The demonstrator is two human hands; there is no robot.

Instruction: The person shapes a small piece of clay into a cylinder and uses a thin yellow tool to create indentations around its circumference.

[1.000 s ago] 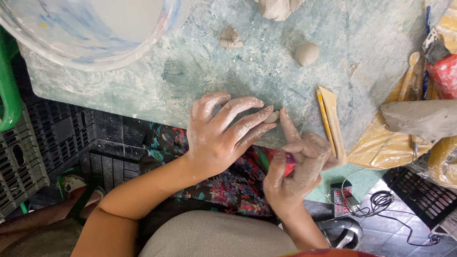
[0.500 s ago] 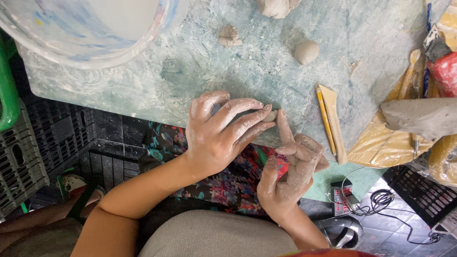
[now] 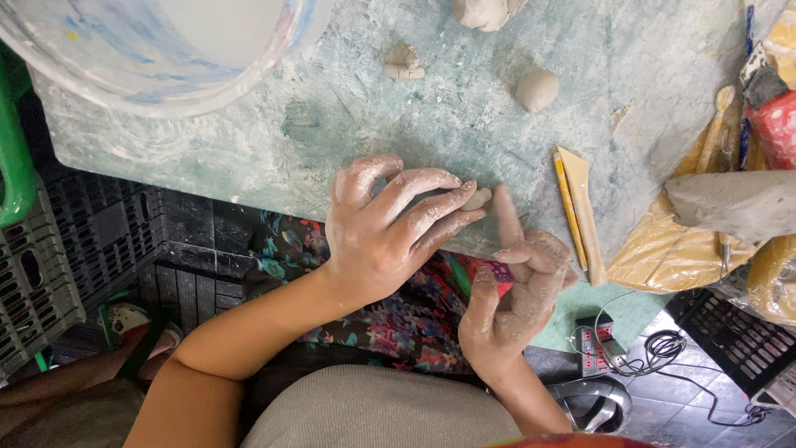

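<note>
Head view, looking down. The pale green desk (image 3: 348, 124) spreads beyond both hands, and a large white basin (image 3: 157, 50) with blue streaks overhangs its edge far beyond the left hand. A grey clay slab (image 3: 730, 203) rests on yellow plastic wrap (image 3: 672, 253) well outside the right hand. The left hand (image 3: 390, 228), dusted with clay, lies palm down at the near edge of the desk, fingers spread and released, their tips touching a small clay piece (image 3: 477, 197). The right hand (image 3: 518, 286) sits just beside it below the desk edge, index finger raised against the edge and the other fingers loosely curled; whether they enclose anything cannot be told. A flat wooden tool (image 3: 584, 211) and a yellow stick (image 3: 569, 207) lie just outside the right hand. A clay ball (image 3: 537, 89) and a smaller clay lump (image 3: 403, 62) sit farther out beyond the fingertips. Compared with a second ago, the right hand's fingers have curled tighter; the left hand is unchanged.
</note>
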